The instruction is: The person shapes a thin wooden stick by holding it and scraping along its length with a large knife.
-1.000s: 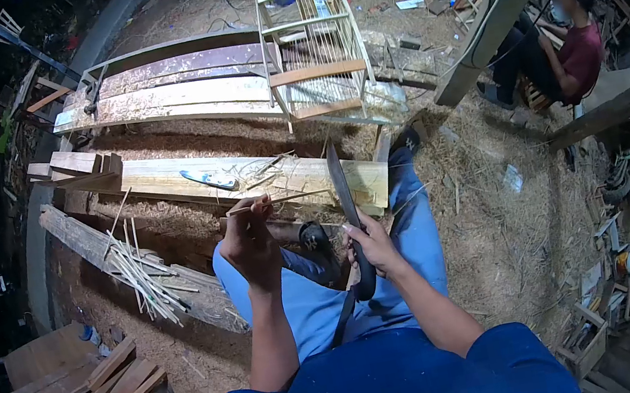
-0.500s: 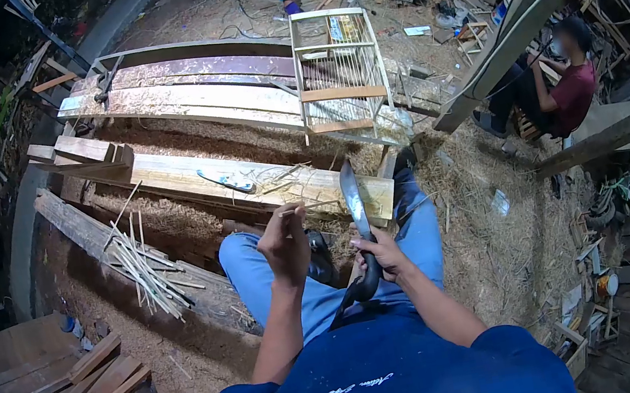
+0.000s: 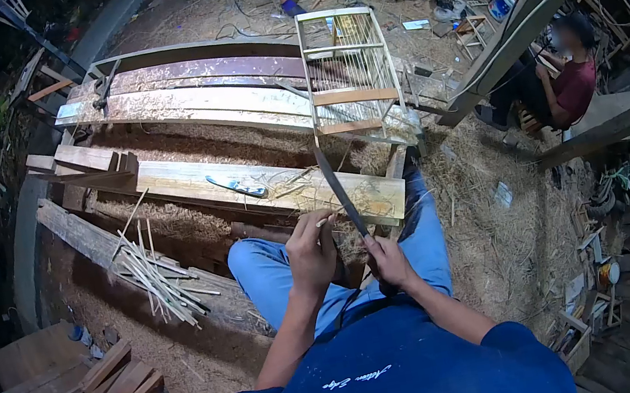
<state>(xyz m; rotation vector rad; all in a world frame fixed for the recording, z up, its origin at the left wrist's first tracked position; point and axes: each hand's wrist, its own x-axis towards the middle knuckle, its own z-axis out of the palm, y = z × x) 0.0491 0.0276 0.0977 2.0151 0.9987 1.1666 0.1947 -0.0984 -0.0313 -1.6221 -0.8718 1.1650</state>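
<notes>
The thin stick (image 3: 325,220) is pinched between the left hand's (image 3: 311,254) fingertips, and the knife (image 3: 340,192) is gripped by the right hand's (image 3: 389,260) curled fingers, its blade rising beyond them.

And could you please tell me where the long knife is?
Near the middle of the head view, the knife is in the right hand, just right of the left hand.

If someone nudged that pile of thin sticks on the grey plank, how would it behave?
The pile of sticks would likely slide and fan out, as it lies crisscrossed with no tie visible. Each stick looks slender, so probably light and springy. Ends overhang the grey plank, so some might tip off.
</notes>
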